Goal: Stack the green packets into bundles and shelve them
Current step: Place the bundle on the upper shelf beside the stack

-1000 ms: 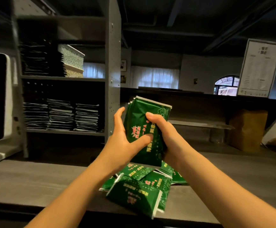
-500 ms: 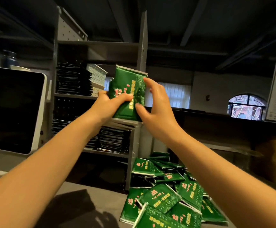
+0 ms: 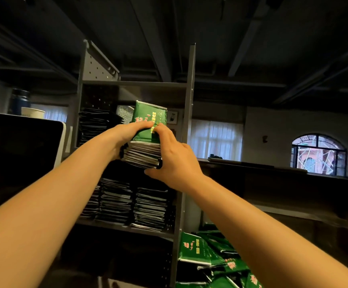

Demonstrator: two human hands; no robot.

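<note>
At the grey shelf unit [image 3: 188, 125], its lower shelf lined with neat stacks [image 3: 148, 206] and loose packets [image 3: 208, 250] heaped low at right, we hold a bundle of green packets [image 3: 148, 121] at the mouth of the upper shelf, far end tipped up, probably to clear the lip. Our left hand [image 3: 125, 136] and right hand [image 3: 175, 161] clamp it from either side, fingers curled over its top face, the bundle squeezed between our palms, we judge to stop the packets fanning out

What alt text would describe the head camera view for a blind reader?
A left hand and a right hand grip a bundle of green packets at a shelf of a grey metal rack, above stacked packets. More loose green packets lie heaped at lower right; a dark monitor stands left.
</note>
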